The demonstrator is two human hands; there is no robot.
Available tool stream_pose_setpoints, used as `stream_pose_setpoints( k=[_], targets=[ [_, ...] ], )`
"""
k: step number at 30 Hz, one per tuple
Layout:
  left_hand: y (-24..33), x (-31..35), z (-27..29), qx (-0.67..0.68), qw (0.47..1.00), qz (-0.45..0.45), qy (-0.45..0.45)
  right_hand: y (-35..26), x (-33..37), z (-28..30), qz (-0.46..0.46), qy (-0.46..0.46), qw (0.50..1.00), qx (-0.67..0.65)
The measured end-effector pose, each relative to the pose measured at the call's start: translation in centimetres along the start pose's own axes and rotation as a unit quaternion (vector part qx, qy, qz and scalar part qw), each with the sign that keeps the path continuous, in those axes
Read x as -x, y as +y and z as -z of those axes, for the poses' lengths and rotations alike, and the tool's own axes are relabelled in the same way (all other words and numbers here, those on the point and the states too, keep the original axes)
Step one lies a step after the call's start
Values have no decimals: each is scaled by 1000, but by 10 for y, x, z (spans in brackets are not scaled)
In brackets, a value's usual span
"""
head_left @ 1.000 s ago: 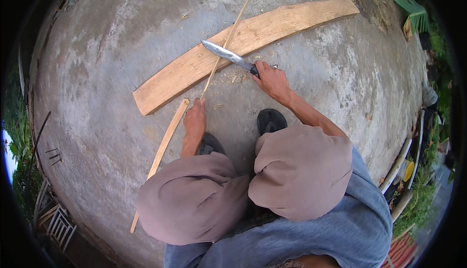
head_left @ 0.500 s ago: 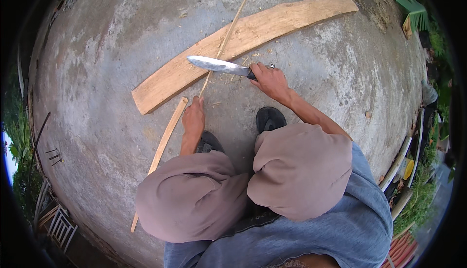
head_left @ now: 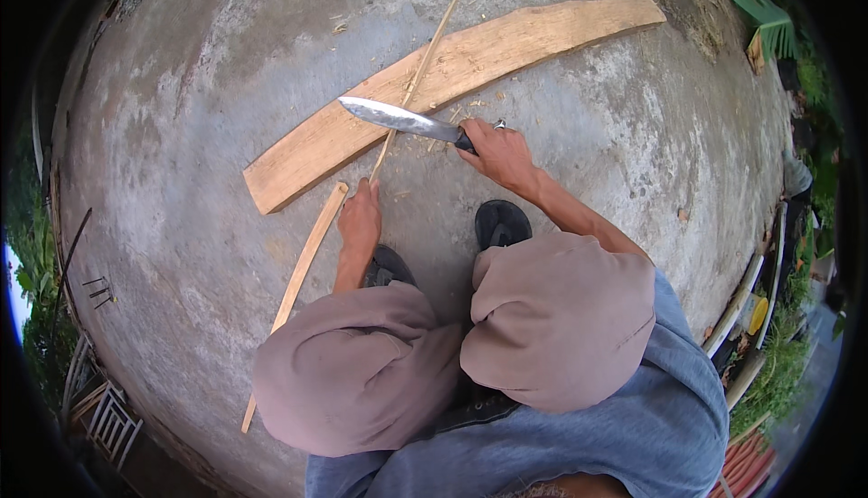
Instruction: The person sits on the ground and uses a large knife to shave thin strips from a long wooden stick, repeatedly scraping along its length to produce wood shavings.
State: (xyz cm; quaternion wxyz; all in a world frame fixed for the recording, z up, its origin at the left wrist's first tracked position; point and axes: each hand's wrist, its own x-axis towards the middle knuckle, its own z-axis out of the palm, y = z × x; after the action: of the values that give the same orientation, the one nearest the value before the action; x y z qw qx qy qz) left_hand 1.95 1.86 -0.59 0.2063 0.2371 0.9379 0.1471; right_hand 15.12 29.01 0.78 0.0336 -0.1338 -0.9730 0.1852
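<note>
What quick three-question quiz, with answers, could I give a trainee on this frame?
1. What does the right hand hold?
2. True or false: the thin stick gripped by the left hand passes underneath the plank.
3. Which thing is just to the left of the left hand?
a) a hammer
b) a wooden strip
c) a coil of rope

Key:
1. A knife, gripped by its dark handle.
2. False; the stick runs across above the plank.
3. b
</note>
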Motion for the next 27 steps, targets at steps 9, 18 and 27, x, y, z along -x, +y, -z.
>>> stream_pose_setpoints(
  k=[9,18,27],
  targets=[
    [-4,1,8,-14,1000,7,22,2,-4,-3,-96,-14,967,-234],
    [-20,8,18,-33,998,-15,50,4,-28,22,-269,28,880,-391],
    [-30,5,11,-40,995,-50,76,0,-35,25,-264,-67,882,-384]
  ],
)
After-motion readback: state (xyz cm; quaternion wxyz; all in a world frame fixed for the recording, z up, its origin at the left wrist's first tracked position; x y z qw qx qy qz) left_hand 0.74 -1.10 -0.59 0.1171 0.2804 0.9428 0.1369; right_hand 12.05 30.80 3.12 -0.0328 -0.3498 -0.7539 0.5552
